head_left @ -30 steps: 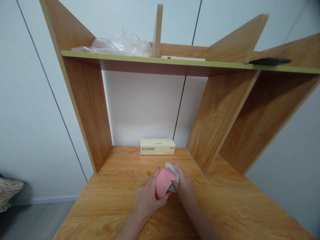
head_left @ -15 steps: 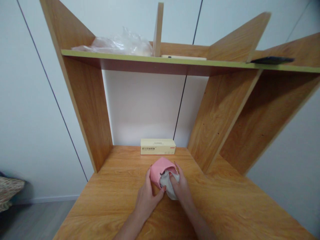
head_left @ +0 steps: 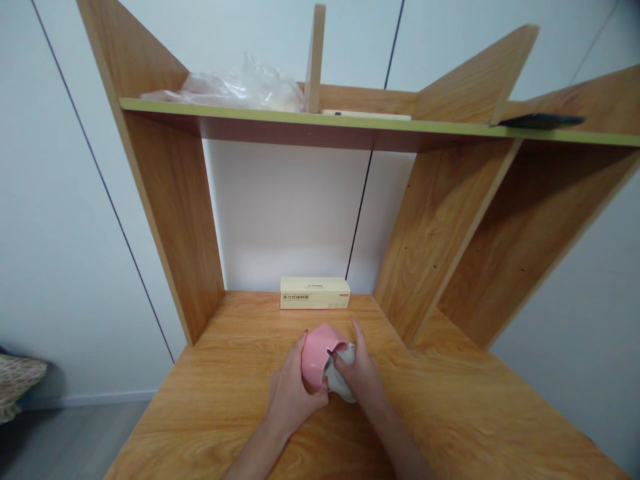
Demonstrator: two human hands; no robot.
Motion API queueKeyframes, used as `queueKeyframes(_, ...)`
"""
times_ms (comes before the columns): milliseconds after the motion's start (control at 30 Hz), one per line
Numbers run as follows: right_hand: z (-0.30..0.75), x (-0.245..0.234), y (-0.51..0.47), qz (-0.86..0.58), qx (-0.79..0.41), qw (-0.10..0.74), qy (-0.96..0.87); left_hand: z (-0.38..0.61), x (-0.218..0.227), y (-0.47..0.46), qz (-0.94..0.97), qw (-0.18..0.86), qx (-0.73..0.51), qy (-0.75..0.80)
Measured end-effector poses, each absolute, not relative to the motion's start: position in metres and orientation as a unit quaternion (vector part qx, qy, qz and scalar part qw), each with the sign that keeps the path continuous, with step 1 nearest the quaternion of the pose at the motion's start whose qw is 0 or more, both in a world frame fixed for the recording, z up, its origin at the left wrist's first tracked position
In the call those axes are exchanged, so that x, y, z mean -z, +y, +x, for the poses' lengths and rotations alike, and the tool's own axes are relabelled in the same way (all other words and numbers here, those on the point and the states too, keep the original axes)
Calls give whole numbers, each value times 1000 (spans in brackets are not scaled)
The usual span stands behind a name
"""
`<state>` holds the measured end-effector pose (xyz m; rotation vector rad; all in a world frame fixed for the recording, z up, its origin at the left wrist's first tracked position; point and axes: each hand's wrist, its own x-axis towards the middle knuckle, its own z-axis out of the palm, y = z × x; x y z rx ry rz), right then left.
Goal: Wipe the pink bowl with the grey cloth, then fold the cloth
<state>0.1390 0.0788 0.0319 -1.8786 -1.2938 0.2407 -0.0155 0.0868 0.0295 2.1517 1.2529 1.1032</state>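
Above the middle of the desk, a pink, smooth, hollow container is tipped with its opening toward the right. My left hand wraps round its left side, thumb below near the opening. A light grey, soft piece that looks like cloth sits partly in the opening, and its lower part bulges out. My right hand has its thumb pressed on the grey cloth at the opening, while a finger points up beside the container. The other right fingers are mostly hidden.
A cream box with printed lettering stands behind the hands against the wall. Wooden uprights flank the desk. Overhead, a shelf carries a clear plastic bag, a flat white item and a dark flat object.
The pink container has turned and its opening looks narrower. Less grey cloth shows outside it. My right finger has lifted off the container's rim and points upward.
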Motion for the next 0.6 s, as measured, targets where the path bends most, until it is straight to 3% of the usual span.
queueKeyframes(167,143,-35,77,-743,-56,370,-554,-17,-33,86,774,231,-391,441)
queueKeyframes(367,148,-39,74,-704,14,401,-587,-17,-38,83,769,252,-384,445)
queueKeyframes(600,149,-42,72,-665,8,449,-597,-16,-26,88,721,326,-400,462)
